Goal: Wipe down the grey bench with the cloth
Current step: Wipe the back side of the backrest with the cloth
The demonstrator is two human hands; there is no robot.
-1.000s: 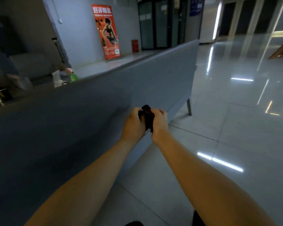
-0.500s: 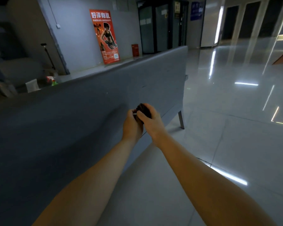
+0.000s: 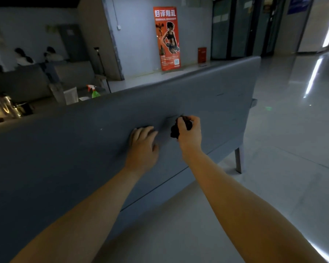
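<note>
From the head camera, both of your forearms reach forward and up from the bottom of the frame toward the grey bench [image 3: 84, 141], whose tall padded panel runs diagonally from the left foreground to the right.

Your left hand [image 3: 142, 147] lies palm-down on that panel with the fingers straight and close together, holding nothing. The wrist is roughly in line with the forearm.

Your right hand [image 3: 190, 133] is just beside it to the right, back of the hand toward the camera and fingers curled tightly around the dark cloth [image 3: 176, 130]. The cloth is bunched into a wad that sticks out on the thumb side and sits against the bench panel. Whether it is pressed firmly on the surface cannot be told.

A metal bench leg [image 3: 238, 162] stands on the glossy tiled floor [image 3: 283, 149] to the right. Behind the bench you can see a green spray bottle [image 3: 94, 92] and a red poster [image 3: 167, 37] on the wall.
</note>
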